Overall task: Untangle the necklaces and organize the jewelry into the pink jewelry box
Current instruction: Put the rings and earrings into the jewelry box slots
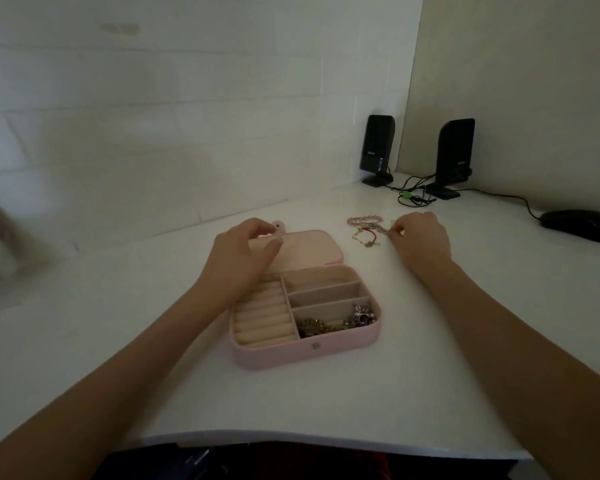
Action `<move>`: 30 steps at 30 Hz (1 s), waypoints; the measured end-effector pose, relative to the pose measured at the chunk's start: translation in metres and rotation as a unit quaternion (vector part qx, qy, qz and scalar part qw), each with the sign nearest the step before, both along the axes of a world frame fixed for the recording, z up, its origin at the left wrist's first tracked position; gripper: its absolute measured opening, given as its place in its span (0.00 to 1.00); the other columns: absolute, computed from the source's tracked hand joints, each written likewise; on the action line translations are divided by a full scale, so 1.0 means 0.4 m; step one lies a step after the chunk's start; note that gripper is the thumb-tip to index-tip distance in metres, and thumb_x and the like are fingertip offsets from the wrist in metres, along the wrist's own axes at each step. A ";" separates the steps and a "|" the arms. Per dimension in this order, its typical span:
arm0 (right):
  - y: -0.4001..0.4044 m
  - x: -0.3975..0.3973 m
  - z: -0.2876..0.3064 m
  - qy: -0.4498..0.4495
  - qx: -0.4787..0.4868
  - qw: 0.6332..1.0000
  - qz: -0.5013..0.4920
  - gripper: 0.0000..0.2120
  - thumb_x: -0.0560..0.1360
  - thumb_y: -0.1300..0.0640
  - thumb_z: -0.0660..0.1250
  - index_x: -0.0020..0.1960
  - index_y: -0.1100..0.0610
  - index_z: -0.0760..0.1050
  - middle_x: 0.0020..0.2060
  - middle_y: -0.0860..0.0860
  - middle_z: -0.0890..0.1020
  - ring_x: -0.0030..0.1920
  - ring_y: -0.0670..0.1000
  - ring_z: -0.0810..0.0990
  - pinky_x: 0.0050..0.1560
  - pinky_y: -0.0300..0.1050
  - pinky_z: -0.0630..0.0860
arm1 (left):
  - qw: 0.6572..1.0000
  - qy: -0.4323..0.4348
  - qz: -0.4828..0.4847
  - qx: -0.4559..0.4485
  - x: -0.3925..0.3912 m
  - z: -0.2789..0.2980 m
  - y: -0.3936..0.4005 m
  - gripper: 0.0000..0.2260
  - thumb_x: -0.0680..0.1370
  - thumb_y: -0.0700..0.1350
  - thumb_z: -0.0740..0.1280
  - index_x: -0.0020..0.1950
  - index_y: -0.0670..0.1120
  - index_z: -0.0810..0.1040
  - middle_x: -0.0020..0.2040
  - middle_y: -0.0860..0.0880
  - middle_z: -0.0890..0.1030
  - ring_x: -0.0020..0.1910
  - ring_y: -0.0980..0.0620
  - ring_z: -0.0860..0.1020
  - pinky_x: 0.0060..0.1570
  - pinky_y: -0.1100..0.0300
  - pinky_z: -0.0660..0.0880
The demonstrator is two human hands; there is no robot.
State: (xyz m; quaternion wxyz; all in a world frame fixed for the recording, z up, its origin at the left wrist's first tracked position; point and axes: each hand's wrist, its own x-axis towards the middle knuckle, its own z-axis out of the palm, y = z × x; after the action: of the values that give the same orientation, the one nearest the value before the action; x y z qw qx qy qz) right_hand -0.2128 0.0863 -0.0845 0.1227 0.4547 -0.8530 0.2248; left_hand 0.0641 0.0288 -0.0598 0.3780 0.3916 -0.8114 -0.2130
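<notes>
A smooth white table [326,393] with a curved near edge fills most of the view, meeting a pale wall marked with faint brick-like lines. On it, near the middle, lies the pink jewelry box [291,351], a rounded rectangular case with a matte, leather-like skin and a small metal snap on its front wall; its lid [309,249] is folded flat back onto the table behind the tray. Inside, the cream velvety lining forms a bank of padded ring rolls [262,315] on the left and three oblong compartments on the right; the nearest one holds a tangle of gold-toned chain [317,327] and a silvery flower-shaped piece with a dark purple stone [362,315]. Two black upright speakers [454,155] stand at the back corner with thin cables trailing over the table, and a glossy black computer mouse [581,225] sits at the right edge. The left hand [245,251] hovers over the far-left part of the box, fingers curled with thumb and fingertips drawn close at the lid's snap tab; whether they pinch it I cannot tell. The right hand [421,239] rests beyond the box to its right, fingertips pinching the end of a silvery beaded chain [374,226]. Just beside that lie a pink round-bead bracelet [362,219] and a thin red-and-gold cord bracelet [366,237], loose on the table.
</notes>
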 end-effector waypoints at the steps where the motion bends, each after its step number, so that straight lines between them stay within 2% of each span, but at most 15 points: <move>1: 0.002 0.001 0.003 0.021 -0.016 1.000 0.002 0.11 0.79 0.55 0.62 0.54 0.58 0.80 0.52 0.56 0.80 0.57 0.57 0.73 0.55 0.51 0.72 | 1.000 -0.001 0.018 0.009 -0.011 -0.009 -0.026 0.13 0.76 0.49 0.67 0.59 0.48 0.77 0.59 0.51 0.79 0.58 0.57 0.74 0.54 0.69 0.63; 2: 0.004 0.004 0.010 0.024 -0.047 0.999 0.013 0.10 0.78 0.54 0.63 0.53 0.57 0.81 0.52 0.55 0.80 0.58 0.56 0.72 0.55 0.51 0.72 | 0.999 0.006 0.029 0.034 -0.019 -0.018 -0.048 0.17 0.76 0.51 0.67 0.63 0.48 0.75 0.64 0.50 0.76 0.63 0.53 0.72 0.56 0.66 0.63; 4: 0.014 0.025 0.044 -0.061 -0.126 0.986 0.089 0.07 0.76 0.54 0.66 0.50 0.54 0.81 0.48 0.51 0.81 0.52 0.52 0.76 0.52 0.49 0.75 | 0.991 0.029 0.039 0.122 -0.027 -0.028 -0.080 0.25 0.75 0.54 0.68 0.70 0.48 0.67 0.70 0.46 0.70 0.68 0.48 0.69 0.59 0.61 0.63; 6: 0.034 0.074 0.094 -0.195 -0.135 0.942 0.239 0.04 0.73 0.51 0.70 0.46 0.51 0.81 0.41 0.44 0.83 0.42 0.46 0.79 0.42 0.43 0.77 | 0.980 0.022 0.039 0.192 -0.028 -0.040 -0.102 0.32 0.74 0.55 0.68 0.73 0.49 0.61 0.72 0.44 0.66 0.69 0.45 0.67 0.61 0.57 0.64; 7: 0.046 0.108 0.117 -0.220 -0.108 0.915 0.319 0.05 0.71 0.49 0.71 0.45 0.50 0.82 0.39 0.43 0.83 0.38 0.45 0.79 0.38 0.39 0.76 | 0.978 0.011 0.036 0.203 -0.025 -0.046 -0.107 0.34 0.73 0.56 0.69 0.74 0.49 0.59 0.73 0.44 0.65 0.69 0.45 0.67 0.61 0.56 0.65; 9: 0.060 0.178 0.141 -0.198 -0.038 0.874 0.441 0.07 0.69 0.48 0.71 0.45 0.49 0.83 0.41 0.42 0.84 0.37 0.44 0.78 0.36 0.32 0.73 | 0.981 -0.003 0.028 0.193 -0.021 -0.055 -0.112 0.35 0.73 0.55 0.70 0.75 0.49 0.58 0.73 0.44 0.64 0.69 0.45 0.67 0.61 0.56 0.65; 12: 0.053 0.243 0.129 -0.161 0.040 0.855 0.492 0.05 0.70 0.57 0.73 0.45 0.50 0.84 0.44 0.44 0.84 0.40 0.40 0.76 0.38 0.30 0.69 | 0.984 -0.018 0.036 0.173 -0.021 -0.058 -0.116 0.35 0.72 0.54 0.70 0.75 0.49 0.59 0.73 0.45 0.64 0.69 0.46 0.67 0.57 0.59 0.64; 16: 0.042 0.263 0.097 -0.102 0.086 0.868 0.479 0.05 0.70 0.61 0.74 0.44 0.52 0.85 0.43 0.45 0.84 0.45 0.44 0.77 0.48 0.39 0.73 | 0.985 -0.016 0.037 0.165 -0.021 -0.060 -0.114 0.34 0.72 0.54 0.70 0.74 0.48 0.60 0.73 0.44 0.65 0.68 0.46 0.68 0.58 0.58 0.65; 19: 0.041 0.268 0.092 -0.084 0.078 0.876 0.469 0.08 0.70 0.59 0.74 0.47 0.49 0.83 0.40 0.37 0.81 0.43 0.36 0.73 0.43 0.27 0.68 | 0.986 -0.013 0.035 0.163 -0.021 -0.060 -0.115 0.33 0.72 0.54 0.70 0.73 0.48 0.61 0.72 0.45 0.66 0.67 0.46 0.69 0.55 0.60 0.64; 22: 0.040 0.239 0.115 -0.123 -0.005 0.887 0.444 0.08 0.70 0.60 0.73 0.47 0.50 0.82 0.38 0.35 0.80 0.37 0.35 0.75 0.39 0.25 0.68 | 0.986 -0.015 0.034 0.160 -0.020 -0.060 -0.114 0.32 0.72 0.54 0.70 0.72 0.47 0.63 0.71 0.45 0.67 0.67 0.47 0.69 0.55 0.61 0.63; 25: 0.035 0.146 0.120 -0.129 -0.107 0.935 0.313 0.08 0.72 0.62 0.71 0.45 0.50 0.81 0.39 0.43 0.82 0.35 0.38 0.76 0.36 0.29 0.69 | 0.986 -0.009 0.028 0.162 -0.018 -0.062 -0.116 0.29 0.72 0.54 0.70 0.70 0.47 0.66 0.70 0.47 0.68 0.65 0.48 0.70 0.54 0.61 0.63; 27: 0.035 0.069 0.101 -0.093 -0.080 0.972 0.203 0.08 0.73 0.60 0.70 0.52 0.53 0.81 0.44 0.50 0.83 0.39 0.42 0.76 0.39 0.32 0.69 | 0.986 -0.007 0.029 0.163 -0.019 -0.062 -0.116 0.28 0.72 0.54 0.70 0.69 0.47 0.67 0.69 0.47 0.69 0.64 0.49 0.70 0.53 0.61 0.63; 30: 0.034 -0.004 0.056 -0.088 0.013 0.989 0.118 0.15 0.75 0.54 0.69 0.60 0.56 0.78 0.55 0.54 0.81 0.49 0.49 0.77 0.49 0.39 0.68 | 0.987 -0.007 0.031 0.160 -0.021 -0.061 -0.115 0.27 0.72 0.54 0.70 0.68 0.47 0.68 0.69 0.47 0.69 0.64 0.49 0.70 0.53 0.62 0.63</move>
State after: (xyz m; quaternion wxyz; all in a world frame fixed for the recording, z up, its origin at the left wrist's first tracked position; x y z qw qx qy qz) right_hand -0.2143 0.1001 -0.0620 0.0133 0.5321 -0.8038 0.2658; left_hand 0.0558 -0.0172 -0.0840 0.3111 0.4733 -0.7569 -0.3259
